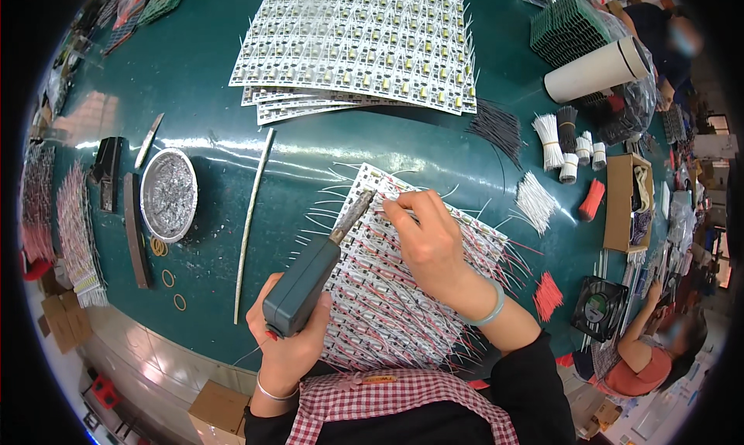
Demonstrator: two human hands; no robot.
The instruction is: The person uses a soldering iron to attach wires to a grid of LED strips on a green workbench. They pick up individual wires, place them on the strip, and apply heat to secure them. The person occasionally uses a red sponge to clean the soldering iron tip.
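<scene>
Head view. One white circuit board (349, 309), bristling with white and red wires, lay on the green worktop (213, 267) directly before you — probably there for both hands' easy reach. Your left hand (293, 356) was wrapped round a dark handheld tool (301, 286), its metal nose aimed at the board's upper-left corner; the full grip likely steadied it. Your right hand (434, 247) was bent low, fingertips just beside the nose; whether they pinched a wire, one cannot tell. To the right: black wires (497, 131), white wires (535, 201), red wires (548, 296) — presumably grouped by colour for quick picking. Beyond: stacked boards (356, 42), well apart.
</scene>
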